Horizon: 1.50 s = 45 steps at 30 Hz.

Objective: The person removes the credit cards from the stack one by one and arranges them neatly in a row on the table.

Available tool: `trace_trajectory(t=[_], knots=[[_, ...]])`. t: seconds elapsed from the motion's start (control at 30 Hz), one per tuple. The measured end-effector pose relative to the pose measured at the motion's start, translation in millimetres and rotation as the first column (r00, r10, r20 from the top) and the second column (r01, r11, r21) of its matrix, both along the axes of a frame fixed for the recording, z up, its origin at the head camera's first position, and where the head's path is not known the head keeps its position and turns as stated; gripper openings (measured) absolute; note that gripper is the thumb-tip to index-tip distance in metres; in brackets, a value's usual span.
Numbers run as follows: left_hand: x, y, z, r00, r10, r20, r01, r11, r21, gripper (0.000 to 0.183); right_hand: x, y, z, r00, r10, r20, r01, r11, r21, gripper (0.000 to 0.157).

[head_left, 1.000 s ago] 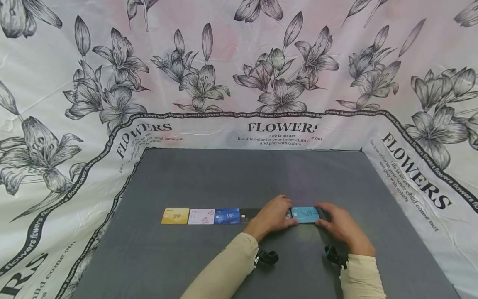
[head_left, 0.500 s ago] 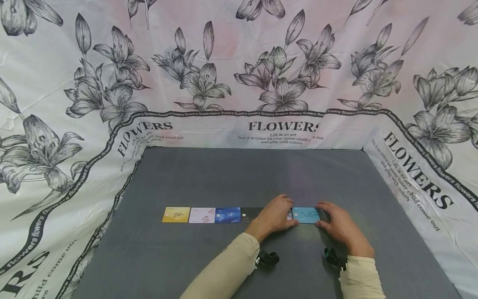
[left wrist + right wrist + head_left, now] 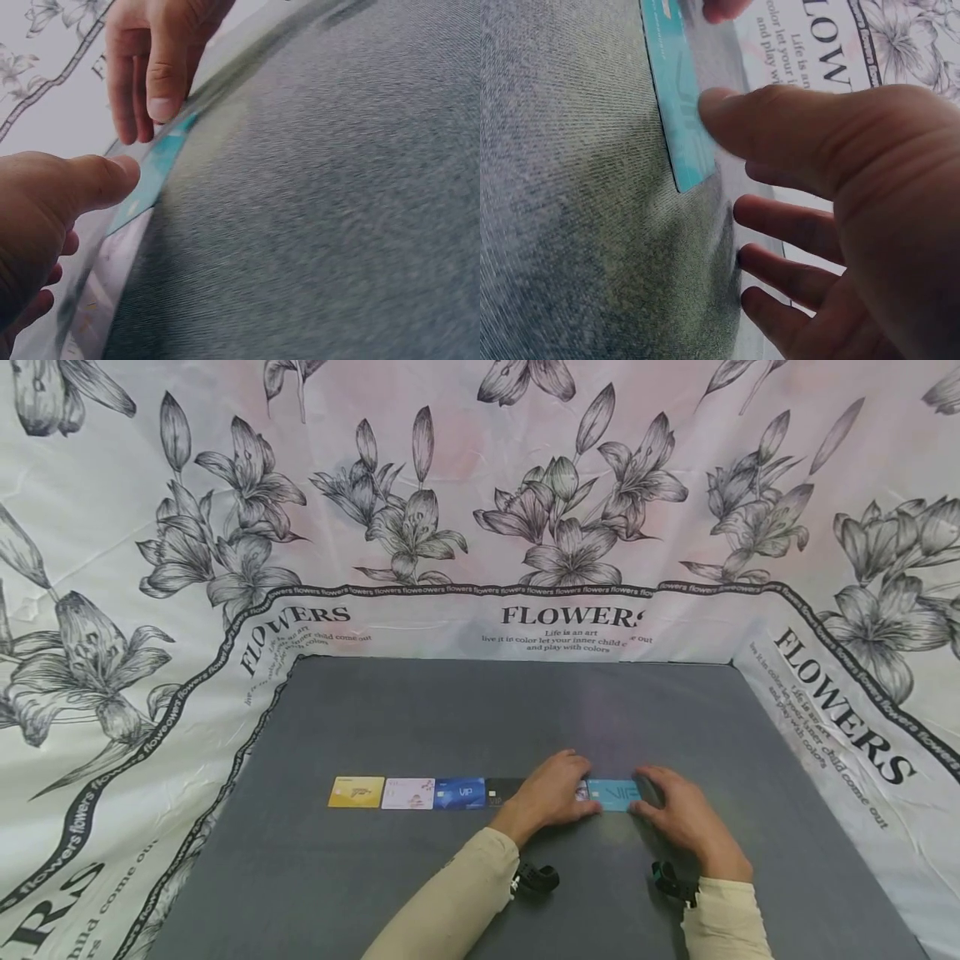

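A teal card (image 3: 612,795) marked VIP lies flat at the right end of a row of cards. My right hand (image 3: 688,818) is at its right end; in the right wrist view, the thumb (image 3: 731,116) reaches over the teal card (image 3: 681,112) while the other fingers spread loosely, holding nothing. My left hand (image 3: 546,797) lies across the row just left of the teal card, its thumb extended in the left wrist view. It mostly covers a pale card (image 3: 109,292) adjoining the teal one, and part of a dark card (image 3: 502,791). Contact of the left fingertips cannot be made out.
Further left in the row lie a blue VIP card (image 3: 460,793), a pale pink card (image 3: 408,794) and a yellow card (image 3: 356,792), edge to edge. The grey cloth-covered table (image 3: 450,718) is bordered by flower-printed sheets (image 3: 420,618) at the back and sides.
The head view shifts slightly. Both hands stay nearly in place; the right thumb and the teal card's right end sit a touch further left relative to the row.
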State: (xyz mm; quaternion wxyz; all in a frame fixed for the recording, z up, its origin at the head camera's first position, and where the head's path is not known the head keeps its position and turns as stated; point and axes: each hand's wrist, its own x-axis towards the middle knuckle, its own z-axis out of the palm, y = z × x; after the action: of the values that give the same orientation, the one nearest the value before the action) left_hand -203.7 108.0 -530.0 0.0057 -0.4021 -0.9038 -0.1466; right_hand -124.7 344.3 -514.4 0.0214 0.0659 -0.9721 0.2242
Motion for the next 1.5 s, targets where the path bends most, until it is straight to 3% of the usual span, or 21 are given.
trace_trajectory(t=[0.33,0.6,0.83,1.1,1.27,1.5], knots=[[-4.7,-8,12.1,0.999,0.033,0.036,-0.033,0.999,0.015,0.064,-4.7,-3,6.7,1.000,0.011,-0.029,-0.011,1.000,-0.001,0.059],[-11.8,-26,28.9,0.997,0.076,0.005,-0.076,0.997,-0.003,0.060,-14.7,-4,13.4,0.996,0.019,-0.083,-0.020,1.000,-0.004,0.058],[-22.2,-60,43.2,0.981,0.176,0.080,-0.177,0.984,0.007,0.064,-23.8,-4,24.4,0.994,-0.015,-0.108,0.012,1.000,-0.028,0.070],[-35.9,-98,55.6,0.973,0.232,-0.002,-0.232,0.972,0.047,0.063,-31.8,-1,31.9,0.990,-0.047,-0.134,0.044,0.999,-0.024,0.075],[-43.4,-119,60.8,0.963,0.270,-0.022,-0.268,0.961,0.072,0.065,-34.4,4,36.5,0.979,-0.035,-0.201,0.035,0.999,-0.005,0.075],[-57.5,-163,69.4,0.928,0.371,-0.040,-0.364,0.924,0.119,0.068,-37.2,14,40.5,0.970,-0.029,-0.242,0.036,0.999,0.026,0.075]])
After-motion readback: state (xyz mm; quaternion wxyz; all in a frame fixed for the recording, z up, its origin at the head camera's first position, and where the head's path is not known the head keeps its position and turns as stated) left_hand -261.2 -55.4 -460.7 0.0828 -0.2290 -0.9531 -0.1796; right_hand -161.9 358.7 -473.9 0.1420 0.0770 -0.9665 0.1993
